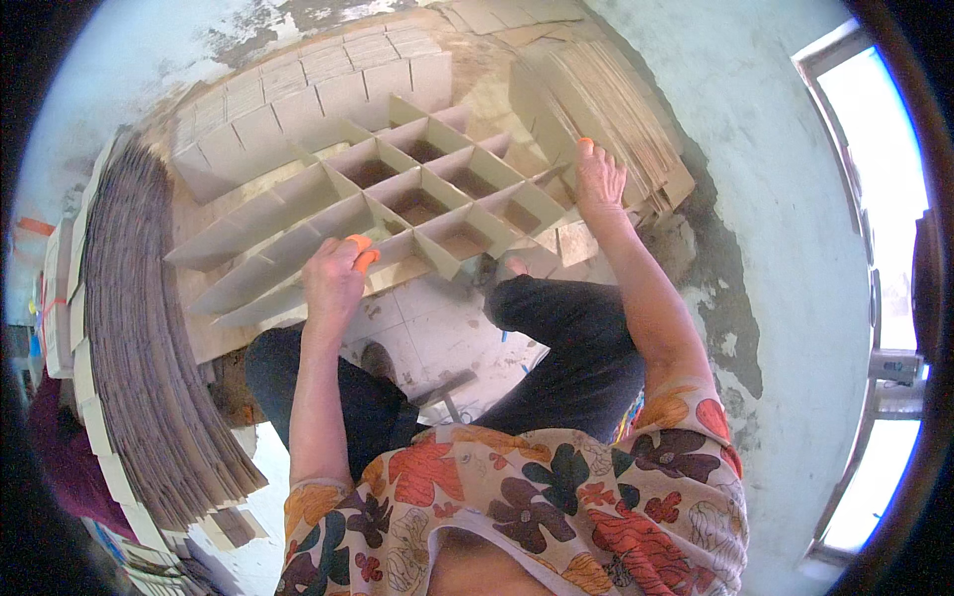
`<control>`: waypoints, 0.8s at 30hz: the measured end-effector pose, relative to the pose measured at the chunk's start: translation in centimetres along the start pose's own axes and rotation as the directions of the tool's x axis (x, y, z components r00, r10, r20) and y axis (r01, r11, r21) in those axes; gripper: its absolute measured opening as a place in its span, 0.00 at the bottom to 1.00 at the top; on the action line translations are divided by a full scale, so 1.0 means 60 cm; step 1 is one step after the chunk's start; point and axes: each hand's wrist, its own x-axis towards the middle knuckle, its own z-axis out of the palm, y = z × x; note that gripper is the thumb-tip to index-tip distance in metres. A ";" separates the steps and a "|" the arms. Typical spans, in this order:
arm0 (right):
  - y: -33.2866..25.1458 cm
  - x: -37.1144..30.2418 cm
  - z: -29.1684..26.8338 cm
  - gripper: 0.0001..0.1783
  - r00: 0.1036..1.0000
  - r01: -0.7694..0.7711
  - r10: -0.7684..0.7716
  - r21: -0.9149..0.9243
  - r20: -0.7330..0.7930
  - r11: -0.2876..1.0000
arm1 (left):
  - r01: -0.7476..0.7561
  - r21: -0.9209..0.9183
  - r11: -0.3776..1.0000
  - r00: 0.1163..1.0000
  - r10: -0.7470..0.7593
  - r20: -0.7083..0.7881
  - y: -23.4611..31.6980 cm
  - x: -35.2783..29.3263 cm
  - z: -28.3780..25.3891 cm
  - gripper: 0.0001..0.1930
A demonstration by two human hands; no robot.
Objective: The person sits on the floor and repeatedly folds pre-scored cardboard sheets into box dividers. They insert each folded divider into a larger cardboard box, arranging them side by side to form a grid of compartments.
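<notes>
A lattice of interlocked cardboard divider strips (427, 182) stands in front of me, its square cells on the right and its longer strip ends reaching left. My left hand (334, 278) is closed at its near edge, orange finger covers on two fingertips, pinching a cardboard strip (397, 245). Part of that grip is hidden by the hand. At the right, my right hand (601, 181) has its fingers bent over the near end of a stack of cardboard strips (616, 114), an orange cover on one fingertip. The fingers look closed on a strip there.
Behind the lattice stands a row of slotted cardboard strips (308, 94). A tall curved stack of brown cardboard (149, 328) rises at my left. A hammer-like tool (449, 389) lies on the floor between my legs. The wall (765, 248) and window (884, 149) bound the right side.
</notes>
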 end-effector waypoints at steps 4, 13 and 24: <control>0.053 0.013 0.006 0.25 0.989 0.010 0.002 0.088 -0.146 0.996 | -0.065 -0.021 0.998 0.998 0.065 0.019 -0.010 0.005 0.004 0.11; -0.018 0.009 -0.261 0.22 0.967 0.107 0.117 0.775 -0.228 0.623 | -0.054 0.111 0.992 0.993 0.065 -0.095 -0.015 -0.028 -0.072 0.21; -0.161 -0.026 -0.140 0.13 0.921 -0.357 -0.086 0.911 0.380 0.209 | -0.046 0.163 0.986 0.982 0.075 -0.174 -0.047 -0.066 -0.137 0.18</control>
